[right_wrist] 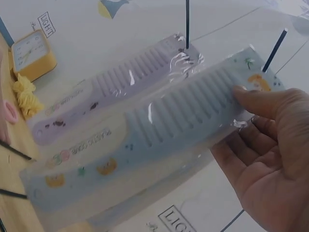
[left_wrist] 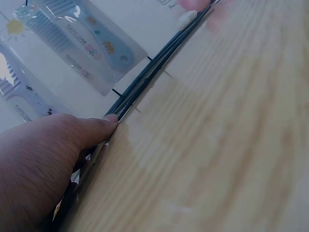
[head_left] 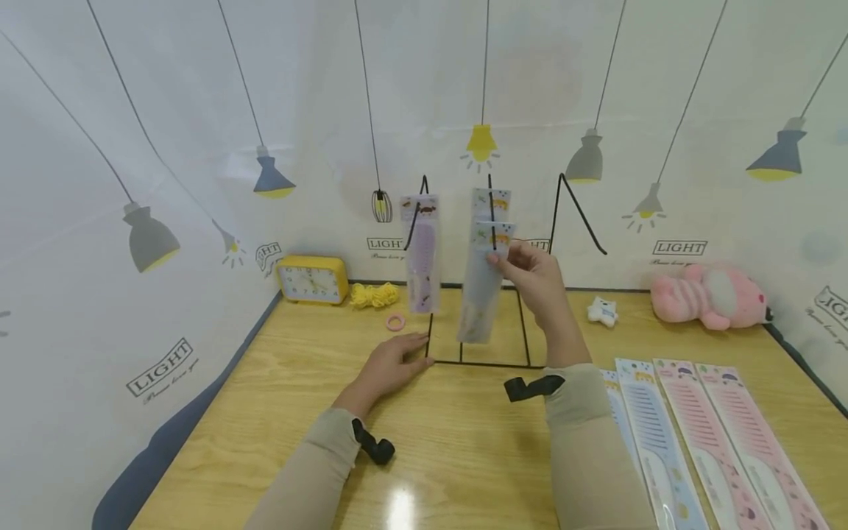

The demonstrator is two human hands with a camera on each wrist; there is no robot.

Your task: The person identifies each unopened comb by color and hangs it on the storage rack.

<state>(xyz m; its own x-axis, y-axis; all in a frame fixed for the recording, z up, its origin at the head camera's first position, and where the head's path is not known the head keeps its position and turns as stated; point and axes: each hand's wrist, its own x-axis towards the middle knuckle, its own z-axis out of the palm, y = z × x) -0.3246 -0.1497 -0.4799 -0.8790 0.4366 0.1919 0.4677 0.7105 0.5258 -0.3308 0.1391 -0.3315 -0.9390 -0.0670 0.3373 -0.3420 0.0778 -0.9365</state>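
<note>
I see the left hand (left_wrist: 43,159) with its thumb extended, the tip touching a thin black metal wire rack (left_wrist: 140,87) whose bars line up, from my angle, with the far edge of the pale, grained wooden desk (left_wrist: 217,145). Above that edge I make out overlapping light-blue plastic combs in clear sleeves (left_wrist: 91,26) and, nearer the hand, a lavender plastic comb (left_wrist: 26,94). Farther along the edge are a small white object (left_wrist: 187,20) and a pink shape (left_wrist: 193,4), both blurred.
</note>
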